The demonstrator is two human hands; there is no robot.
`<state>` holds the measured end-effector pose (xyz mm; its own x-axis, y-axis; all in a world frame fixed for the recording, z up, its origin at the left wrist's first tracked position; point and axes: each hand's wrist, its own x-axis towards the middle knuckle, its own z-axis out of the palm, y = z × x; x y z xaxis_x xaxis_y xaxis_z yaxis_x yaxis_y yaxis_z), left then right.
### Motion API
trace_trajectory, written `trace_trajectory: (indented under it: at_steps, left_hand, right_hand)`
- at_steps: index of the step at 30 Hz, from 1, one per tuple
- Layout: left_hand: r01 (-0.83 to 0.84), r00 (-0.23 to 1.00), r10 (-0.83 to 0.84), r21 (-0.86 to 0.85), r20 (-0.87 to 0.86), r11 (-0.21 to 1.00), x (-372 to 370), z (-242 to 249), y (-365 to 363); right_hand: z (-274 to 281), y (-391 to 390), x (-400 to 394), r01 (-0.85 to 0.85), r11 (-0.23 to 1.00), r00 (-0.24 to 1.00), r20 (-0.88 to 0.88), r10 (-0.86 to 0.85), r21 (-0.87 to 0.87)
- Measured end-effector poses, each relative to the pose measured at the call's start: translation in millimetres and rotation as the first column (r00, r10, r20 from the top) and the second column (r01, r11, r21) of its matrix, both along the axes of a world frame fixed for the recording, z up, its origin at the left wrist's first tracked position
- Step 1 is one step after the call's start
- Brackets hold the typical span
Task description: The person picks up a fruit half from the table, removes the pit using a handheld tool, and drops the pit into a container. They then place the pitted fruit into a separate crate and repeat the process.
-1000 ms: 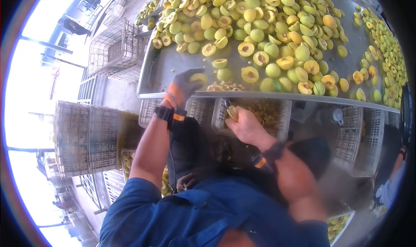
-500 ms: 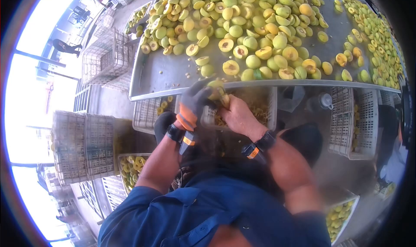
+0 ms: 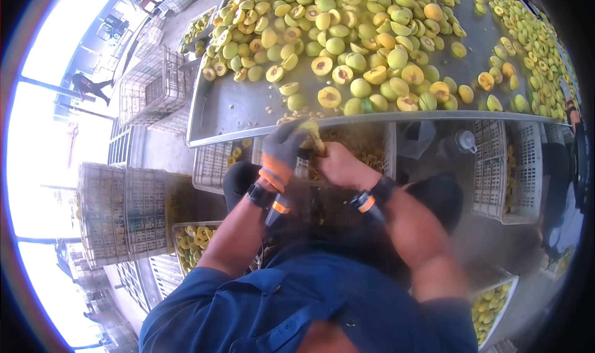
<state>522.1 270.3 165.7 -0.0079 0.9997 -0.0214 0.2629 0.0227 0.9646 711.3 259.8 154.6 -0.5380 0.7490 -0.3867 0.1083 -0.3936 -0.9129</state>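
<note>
My left hand, in a grey glove with an orange cuff, is closed round a yellow-green fruit piece just below the metal table's front edge. Close on its right, my bare right hand is closed at the lower end of the same piece; whether it grips a tool is hidden by the fingers. Halved and whole fruits with brown centres lie heaped on the metal table. Under my hands stands a crate with cut fruit pieces. Small pits or scraps lie near the edge.
White crates stand under the table on the right, beside a clear jug. Stacked crates rise at the left. Fruit-filled crates sit at lower left and lower right. A distant person is at upper left.
My left hand has turned and moved slightly down with the fruit piece. My right hand has shifted a little lower and right. The distant person's pose has changed.
</note>
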Motion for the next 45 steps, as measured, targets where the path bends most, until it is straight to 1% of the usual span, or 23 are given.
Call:
trace_trajectory:
  at_steps: [2, 3, 4, 6, 7, 9, 10, 13, 15, 18, 20, 22, 23, 25, 29, 31, 33, 35, 38, 41, 43, 44, 45]
  left_hand:
    - [0.004, 0.988, 0.015, -0.123, 0.154, 0.992, -5.3, 8.1, 1.7]
    - [0.009, 0.973, 0.035, -0.187, 0.229, 0.982, -7.7, 10.3, -0.4]
    - [-0.030, 0.992, 0.044, -0.117, 0.116, 0.993, -7.5, 5.9, -2.4]
    - [-0.079, 0.990, 0.083, 0.037, -0.114, 0.996, -2.3, -13.1, -2.1]
    - [-0.025, 0.984, 0.067, 0.244, -0.166, 0.970, -1.7, -20.1, 0.7]
    - [-0.049, 0.993, 0.058, 0.084, -0.098, 0.995, -4.7, -11.3, -1.2]
    - [-0.055, 0.996, 0.055, 0.005, -0.063, 0.998, -3.4, -3.9, -0.3]
    - [-0.007, 0.998, 0.013, 0.097, -0.060, 0.995, -4.9, -7.8, 10.4]
    - [-0.034, 0.995, 0.033, -0.015, -0.091, 0.999, -4.7, -10.6, 11.2]
    - [-0.017, 0.964, -0.002, -0.069, -0.267, 0.997, -3.9, -12.8, 11.7]
    - [0.012, 0.911, -0.033, -0.054, -0.412, 0.998, -2.2, -9.9, 18.2]
    - [0.003, 0.981, -0.029, -0.137, -0.193, 0.991, 0.6, 3.9, 24.5]
    - [0.001, 0.997, -0.015, -0.176, -0.078, 0.984, 1.1, 8.7, 25.8]
    - [0.023, 0.980, 0.010, 0.165, -0.199, 0.986, 6.3, 2.0, 23.3]
    - [0.082, 0.832, 0.194, 0.462, -0.520, 0.883, 3.3, -32.6, 23.5]
    - [-0.042, 0.976, 0.087, 0.219, -0.202, 0.975, 8.9, -20.8, 17.3]
    - [0.114, 0.986, -0.082, 0.232, -0.145, 0.966, 7.4, -10.7, 18.0]
    - [0.488, 0.847, -0.293, 0.431, -0.443, 0.759, -5.7, -2.5, 24.7]
    - [0.318, 0.946, -0.314, 0.423, -0.081, 0.849, -11.8, -48.9, 31.2]
    - [0.174, 0.900, 0.005, 0.368, -0.437, 0.914, -16.1, -27.3, 29.2]
    - [0.178, 0.846, 0.073, 0.410, -0.527, 0.894, -41.5, -24.1, 42.4]
    - [0.183, 0.815, 0.106, 0.426, -0.570, 0.886, -58.9, -22.5, 45.2]
    - [0.113, 0.869, 0.119, 0.429, -0.479, 0.896, -77.5, -19.4, 39.9]
  right_hand:
    - [-0.2, 2.1, -1.6, 0.002, 1.000, 1.000, -0.016, -0.002, 0.019]
    - [-22.1, -2.2, -11.5, 0.090, 0.965, 0.996, -0.050, -0.080, 0.245]
    - [-38.9, -5.2, -20.6, 0.171, 0.873, 0.985, -0.100, -0.141, 0.457]
    - [-46.2, -8.1, -33.9, 0.216, 0.715, 0.962, -0.019, -0.273, 0.665]
    - [-45.3, -10.1, -37.1, 0.225, 0.620, 0.937, 0.007, -0.349, 0.751]
    - [-16.2, -8.6, -18.1, 0.110, 0.966, 0.993, -0.057, -0.100, 0.235]
    - [-1.0, -7.3, -10.2, -0.008, 0.998, 0.990, -0.143, 0.000, -0.058]
    - [-3.7, -7.9, -13.7, -0.001, 0.995, 0.990, -0.138, -0.012, -0.095]
    - [0.5, -13.9, -16.9, 0.012, 1.000, 0.983, -0.183, -0.012, -0.004]
    - [-45.3, -18.0, -34.9, 0.189, 0.888, 0.970, -0.219, -0.103, 0.420]
    - [-46.8, -12.5, -29.4, 0.153, 0.917, 0.974, -0.213, -0.077, 0.368]
    - [-1.3, -7.0, -7.4, -0.100, 0.983, 0.970, -0.233, 0.063, -0.152]
    - [3.3, -7.0, -5.7, -0.123, 0.977, 0.960, -0.270, 0.073, -0.173]
    - [9.2, -2.9, -3.9, -0.165, 0.965, 0.935, -0.344, 0.087, -0.203]
    - [9.3, -7.5, -5.2, -0.177, 0.964, 0.941, -0.321, 0.107, -0.199]
    - [12.8, -9.3, -3.7, -0.200, 0.953, 0.938, -0.326, 0.119, -0.229]
    - [12.2, -10.0, -2.1, -0.264, 0.918, 0.900, -0.419, 0.124, -0.296]
    - [10.9, -10.7, -0.7, -0.300, 0.898, 0.876, -0.466, 0.126, -0.322]
    - [10.4, -10.2, 1.6, -0.289, 0.905, 0.873, -0.474, 0.115, -0.312]
    - [12.2, -10.0, 6.1, -0.243, 0.919, 0.886, -0.457, 0.079, -0.312]
    - [7.7, -12.3, 8.0, -0.204, 0.927, 0.905, -0.422, 0.056, -0.314]
    - [-6.5, -14.7, 5.9, -0.150, 0.923, 0.952, -0.304, 0.039, -0.354]
    - [-29.1, -16.5, 1.2, -0.093, 0.918, 0.983, -0.181, 0.024, -0.385]
